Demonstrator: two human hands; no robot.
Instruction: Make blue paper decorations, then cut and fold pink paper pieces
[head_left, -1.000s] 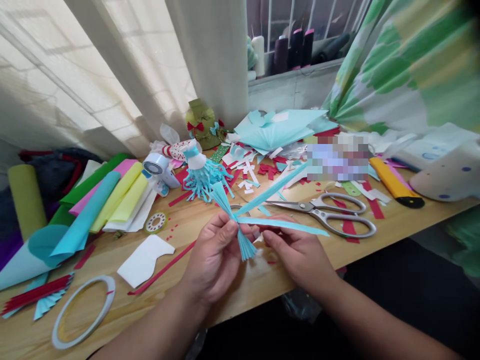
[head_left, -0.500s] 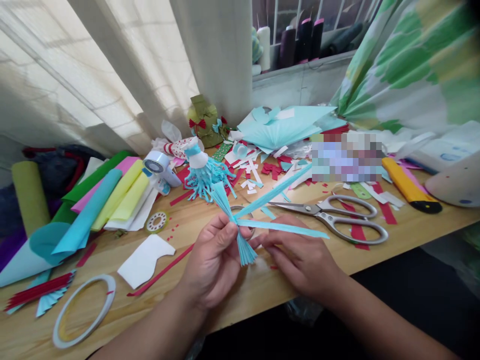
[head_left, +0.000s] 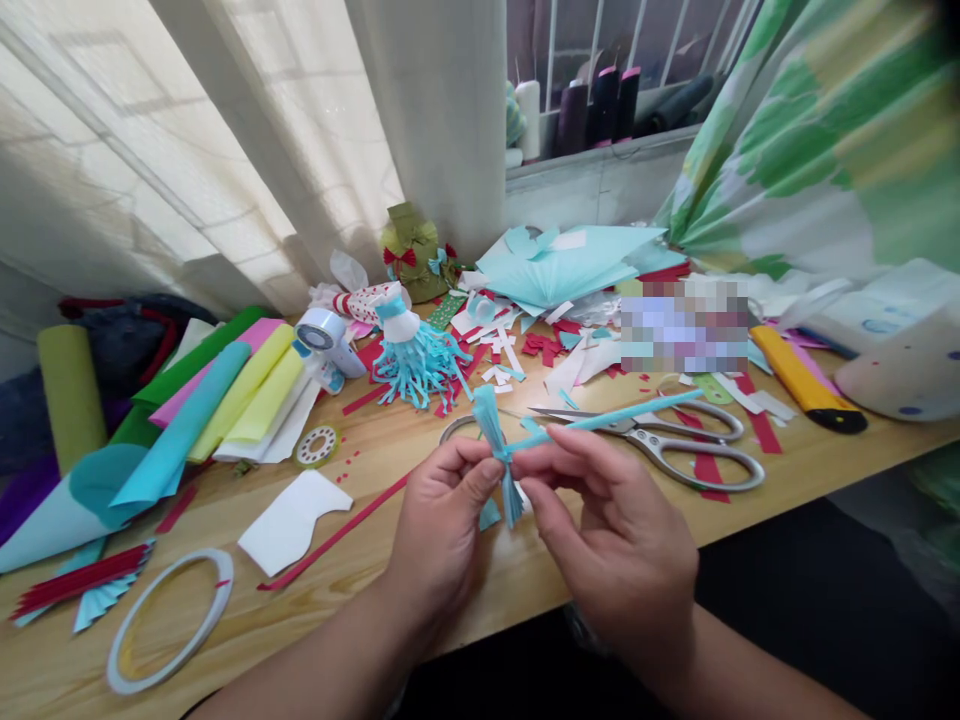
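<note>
One pinch, best kept firm: my left grip (head_left: 442, 515) holds pleated paper (head_left: 490, 420) by the tabletop's near edge (head_left: 517, 588); right grip (head_left: 619, 515) touches the strip (head_left: 637, 408), closure unclear.

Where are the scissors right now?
Head view, right of centre: the scissors lie on the table just beyond the right hand, handles over a red strip, left of the orange-and-black tool.

Light glows through the pale curtain (head_left: 322, 120) upper left; barred window (head_left: 581, 40) top centre-right, green-patterned curtain (head_left: 847, 140) upper right, wooden tabletop (head_left: 262, 620) below
</note>
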